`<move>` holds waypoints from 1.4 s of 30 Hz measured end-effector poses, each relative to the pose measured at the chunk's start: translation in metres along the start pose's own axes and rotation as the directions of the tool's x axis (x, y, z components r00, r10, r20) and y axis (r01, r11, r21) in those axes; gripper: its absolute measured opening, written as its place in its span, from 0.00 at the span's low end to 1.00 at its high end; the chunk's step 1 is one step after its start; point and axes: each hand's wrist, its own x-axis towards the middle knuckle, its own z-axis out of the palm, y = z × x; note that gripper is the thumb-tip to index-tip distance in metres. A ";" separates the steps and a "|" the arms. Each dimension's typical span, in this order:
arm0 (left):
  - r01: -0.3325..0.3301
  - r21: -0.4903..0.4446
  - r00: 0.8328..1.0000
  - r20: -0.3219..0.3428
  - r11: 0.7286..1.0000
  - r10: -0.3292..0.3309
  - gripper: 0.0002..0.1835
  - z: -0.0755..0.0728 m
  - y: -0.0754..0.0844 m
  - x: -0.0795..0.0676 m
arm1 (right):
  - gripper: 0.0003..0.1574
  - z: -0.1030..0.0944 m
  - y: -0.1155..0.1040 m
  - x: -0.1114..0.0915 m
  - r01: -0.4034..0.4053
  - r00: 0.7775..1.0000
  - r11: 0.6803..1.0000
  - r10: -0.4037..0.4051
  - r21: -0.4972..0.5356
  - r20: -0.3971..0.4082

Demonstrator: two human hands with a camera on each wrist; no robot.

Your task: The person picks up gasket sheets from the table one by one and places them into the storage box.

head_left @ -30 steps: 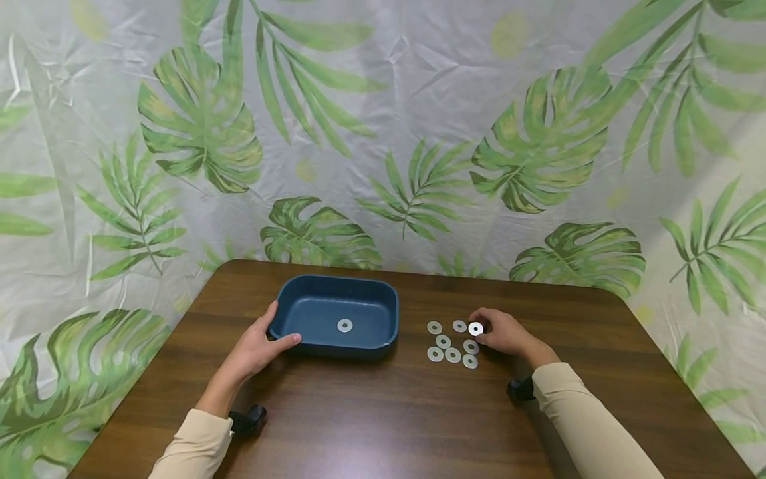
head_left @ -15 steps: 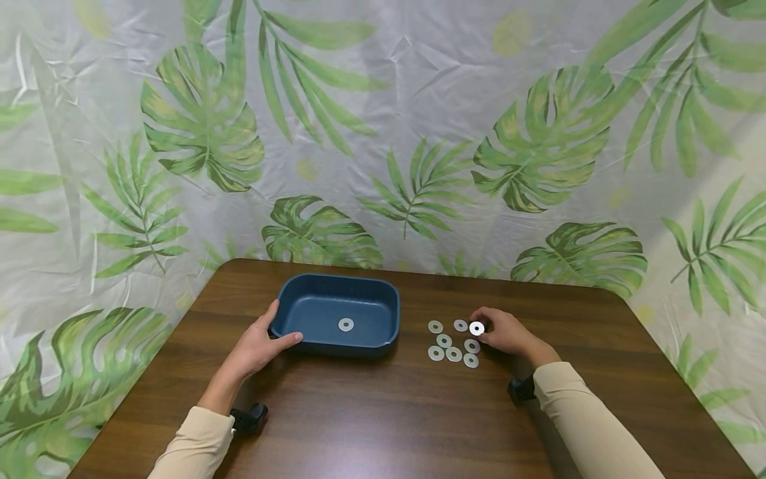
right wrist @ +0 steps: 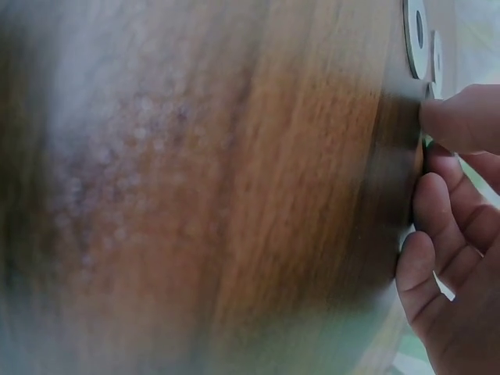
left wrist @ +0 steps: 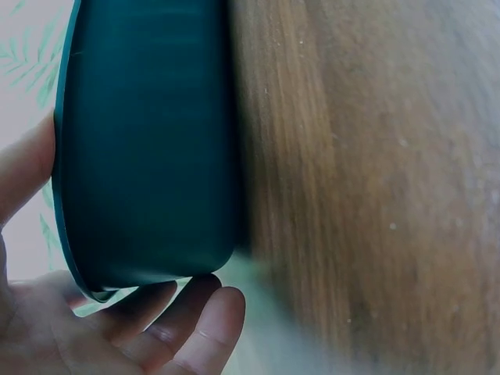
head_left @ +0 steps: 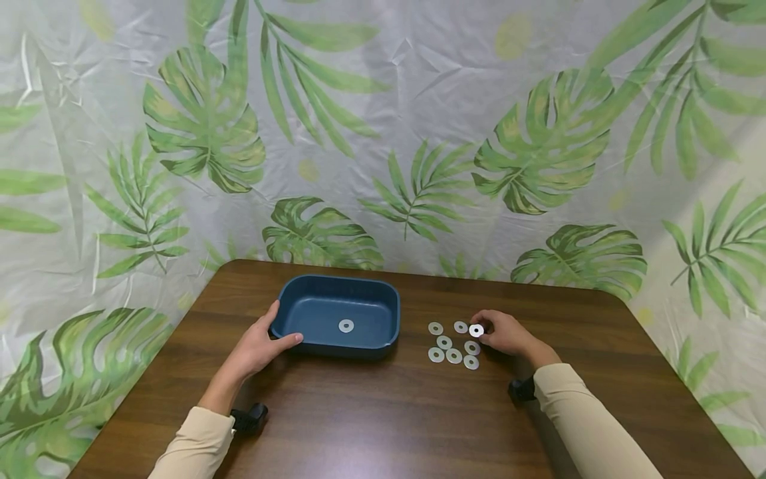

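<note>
The work looks barely begun, as I judge it: a single washer lies flat inside the blue tray, while eight sit outside it, to its right. Seven of these, the loose washers, lie spread on the wooden table just right of the tray; the eighth, the pinched washer, is at the far side of that group from the tray, caught between the thumb and fingers of the right hand. The left hand grips the tray at its near left corner, thumb along the near rim and fingers round the left side, so the two hands are well apart, one on each side of the loose washers and tray together. Some things stay unclear: the left fingertips are hidden behind the tray's left wall in the head view, the right hand may cover more washers, and whether some loose washers touch their neighbours is too small to tell. The right wrist view is blurred, shows only two washers near its upper right, one cut off by the edge, and does not let me make out the pinched one
</note>
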 end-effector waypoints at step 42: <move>-0.006 -0.030 0.999 -0.032 1.000 0.005 0.56 0.002 -0.004 0.001 | 0.18 -0.048 -0.044 0.028 0.006 1.000 0.990 -0.004 0.141 -0.010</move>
